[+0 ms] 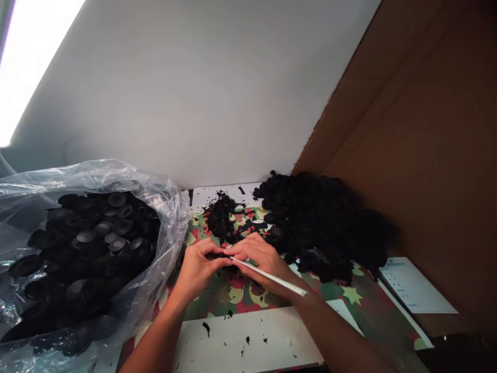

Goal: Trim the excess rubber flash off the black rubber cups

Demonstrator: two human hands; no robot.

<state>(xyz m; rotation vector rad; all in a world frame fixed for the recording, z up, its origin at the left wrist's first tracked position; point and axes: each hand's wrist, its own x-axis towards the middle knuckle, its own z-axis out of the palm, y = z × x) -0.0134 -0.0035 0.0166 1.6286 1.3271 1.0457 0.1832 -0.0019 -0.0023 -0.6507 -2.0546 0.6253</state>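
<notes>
My left hand (pixel 200 265) and my right hand (pixel 259 257) meet at the middle of the table, fingers curled together round a small black rubber part (pixel 217 254) that is mostly hidden between them. My right hand also grips a thin white stick-like tool (pixel 272 277) that runs back along my wrist. Just beyond my fingers lies a small heap of black trimmings (pixel 222 215) on a star-patterned mat (pixel 236 292).
A clear plastic bag (pixel 171 217) full of black round rubber parts (pixel 87 243) stands at the left. A big pile of black parts (pixel 322 223) lies at the right against a brown cardboard wall (pixel 427 155). A printed sheet (pixel 415 285) lies at right; white board (pixel 248 336) in front.
</notes>
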